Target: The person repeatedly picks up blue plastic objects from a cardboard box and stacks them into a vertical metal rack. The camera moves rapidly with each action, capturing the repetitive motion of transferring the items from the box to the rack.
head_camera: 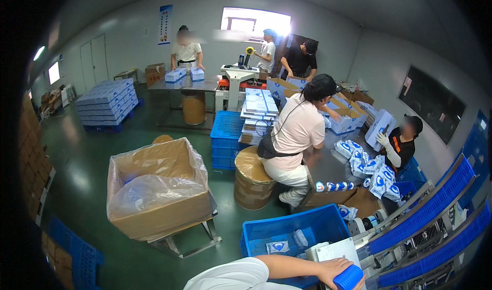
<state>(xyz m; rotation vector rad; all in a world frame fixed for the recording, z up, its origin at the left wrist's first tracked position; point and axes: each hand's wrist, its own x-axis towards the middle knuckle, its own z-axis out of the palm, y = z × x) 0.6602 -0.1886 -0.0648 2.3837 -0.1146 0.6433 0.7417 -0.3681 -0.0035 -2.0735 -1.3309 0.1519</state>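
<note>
My left hand [329, 271], at the end of a white sleeve, reaches right along the bottom edge. Its fingers are around a blue ribbed object [348, 277], whose exact kind I cannot tell. Beside the hand is a pale metal machine housing [338, 250]. My right hand is out of view. Just beyond my forearm stands a blue plastic crate [294, 221] with a few white-and-blue packets [277, 247] on its bottom. Two conveyors with blue belts [426, 197] slope up to the right of the hand.
A seated person [296, 128] works at a metal table [324, 167] bearing a heap of packets [361, 159]. Another person [399, 144] holds a carton [379, 128]. More people stand farther back. A plastic-lined cardboard box [161, 213] sits on a metal stand at left, near a fibre drum [253, 182].
</note>
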